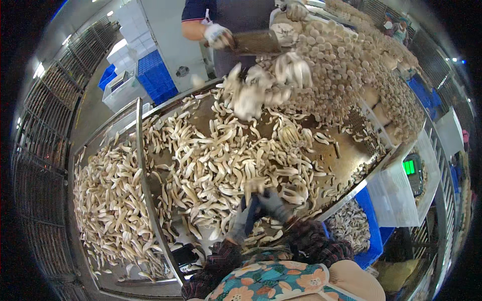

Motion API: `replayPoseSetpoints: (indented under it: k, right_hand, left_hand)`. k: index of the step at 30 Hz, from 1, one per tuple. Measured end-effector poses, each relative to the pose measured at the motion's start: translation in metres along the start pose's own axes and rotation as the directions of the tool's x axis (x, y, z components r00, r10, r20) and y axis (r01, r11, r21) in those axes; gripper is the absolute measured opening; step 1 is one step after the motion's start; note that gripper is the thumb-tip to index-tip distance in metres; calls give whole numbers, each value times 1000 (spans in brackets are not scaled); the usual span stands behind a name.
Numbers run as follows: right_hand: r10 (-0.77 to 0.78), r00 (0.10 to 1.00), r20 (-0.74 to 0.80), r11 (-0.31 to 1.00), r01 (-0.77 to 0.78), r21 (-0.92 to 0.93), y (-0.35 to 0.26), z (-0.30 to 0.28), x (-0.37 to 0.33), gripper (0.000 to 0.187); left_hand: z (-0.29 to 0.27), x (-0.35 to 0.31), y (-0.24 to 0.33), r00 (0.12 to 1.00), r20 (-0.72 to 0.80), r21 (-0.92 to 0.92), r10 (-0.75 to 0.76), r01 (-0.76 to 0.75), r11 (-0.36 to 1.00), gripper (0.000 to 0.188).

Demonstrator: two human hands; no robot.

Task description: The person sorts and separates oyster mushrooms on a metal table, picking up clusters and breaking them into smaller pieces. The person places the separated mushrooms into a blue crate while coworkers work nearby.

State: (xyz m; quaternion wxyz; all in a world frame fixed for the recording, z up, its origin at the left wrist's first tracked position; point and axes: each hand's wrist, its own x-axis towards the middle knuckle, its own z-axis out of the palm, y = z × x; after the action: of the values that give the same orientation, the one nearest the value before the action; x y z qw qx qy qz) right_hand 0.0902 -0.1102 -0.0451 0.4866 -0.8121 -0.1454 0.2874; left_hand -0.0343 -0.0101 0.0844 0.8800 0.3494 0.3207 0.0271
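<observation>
My gloved left grip [243,216] and right grip [274,203] meet at a pale mushroom [256,185], near side of the mushroom heap [221,163] on the tabletop [351,163]. Blur: can't tell how far closed, or whether it's held; loose pinch could drop it. Farther, blurred clumps [251,98] by a co-worker's hand [219,36] could scatter the heap.

Single head-worn fisheye looks down and forward from above wearer's apron [273,282], with left hand [243,216] and right hand [275,204] near at lower centre, tabletop [346,156] mid-frame, side racks [44,150] bending toward dark rim.
</observation>
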Motion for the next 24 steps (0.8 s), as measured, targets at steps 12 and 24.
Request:
replayPoseSetpoints:
  k: [12, 24]
  right_hand:
    - [-12, 999, 30, 978, 5, 211, -115, 15, -50, 73]
    - [-31, 986, 165, 984, 1, 177, -124, -31, -47, 86]
  left_hand:
    - [-69, 11, 0, 929, -246, -68, 277, -302, 951, 31]
    - [-94, 27, 24, 569, -197, 845, 799, -315, 432, 32]
